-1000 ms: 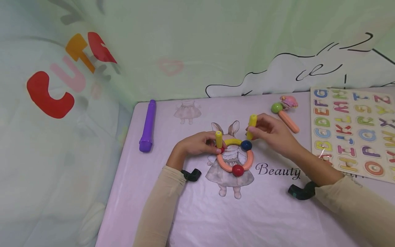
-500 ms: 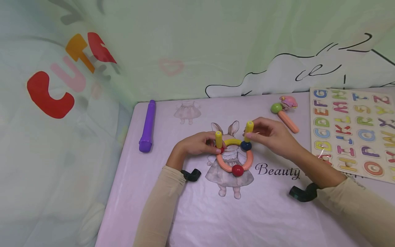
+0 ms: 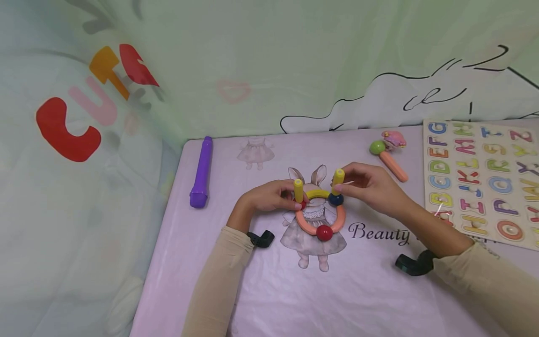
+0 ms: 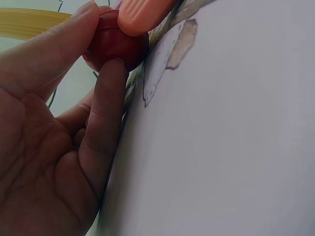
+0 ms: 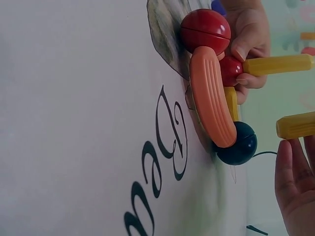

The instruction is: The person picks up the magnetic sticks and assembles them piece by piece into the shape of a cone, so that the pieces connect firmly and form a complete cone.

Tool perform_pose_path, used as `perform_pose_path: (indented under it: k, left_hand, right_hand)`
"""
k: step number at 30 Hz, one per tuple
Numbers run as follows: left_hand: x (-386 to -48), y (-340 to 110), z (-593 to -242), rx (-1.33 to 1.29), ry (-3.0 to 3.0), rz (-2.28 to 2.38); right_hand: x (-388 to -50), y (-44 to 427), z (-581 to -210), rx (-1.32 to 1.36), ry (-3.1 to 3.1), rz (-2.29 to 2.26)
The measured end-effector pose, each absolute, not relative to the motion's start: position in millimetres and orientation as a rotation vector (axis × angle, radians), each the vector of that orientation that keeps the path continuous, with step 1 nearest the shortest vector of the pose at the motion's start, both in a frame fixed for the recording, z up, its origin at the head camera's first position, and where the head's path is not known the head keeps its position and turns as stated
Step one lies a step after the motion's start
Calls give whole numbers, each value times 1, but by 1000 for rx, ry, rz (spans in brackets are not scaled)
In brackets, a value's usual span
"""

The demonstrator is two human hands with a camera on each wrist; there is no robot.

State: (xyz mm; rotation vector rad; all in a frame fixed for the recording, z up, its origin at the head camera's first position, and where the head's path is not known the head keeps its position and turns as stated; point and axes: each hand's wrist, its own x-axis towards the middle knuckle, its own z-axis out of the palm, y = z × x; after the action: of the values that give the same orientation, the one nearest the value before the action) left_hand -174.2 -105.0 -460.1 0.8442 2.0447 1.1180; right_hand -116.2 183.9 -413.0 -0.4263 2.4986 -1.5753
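Note:
A ring of curved orange rods (image 3: 340, 216) and a curved yellow rod (image 3: 318, 193), joined by balls, lies on the table. My left hand (image 3: 271, 195) pinches the small red ball (image 4: 115, 43) at its left between thumb and finger. A straight yellow rod (image 3: 298, 190) stands upright from that ball. Above the dark blue ball (image 5: 237, 143), my right hand (image 3: 368, 185) holds a second straight yellow rod (image 3: 338, 180) by its fingertips. The right wrist view shows a gap between this rod and the blue ball. Another red ball (image 3: 324, 232) is at the ring's near side.
Behind my right hand lie an orange rod (image 3: 393, 166) with a green ball (image 3: 377, 147) and a small pink toy (image 3: 395, 139). An alphabet board (image 3: 482, 180) is at the right. A purple stick (image 3: 201, 173) lies at the left, near the curtain (image 3: 236, 61).
My right hand has moved left and slightly toward me, bringing its yellow rod from beside the blue ball to above it. The left hand and the ring have stayed still.

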Motion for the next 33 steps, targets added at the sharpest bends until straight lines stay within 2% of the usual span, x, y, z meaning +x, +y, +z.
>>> perform_pose_path:
  k: [12,33]
  left_hand:
    - [-174,-105,-461,851,2043,1117]
    - [-174,-106,-460,874,2039,1129]
  right_hand:
    - [-117,187,-418,-513,2503,-1520]
    - [-118,188,-422,-501,2511,-1499]
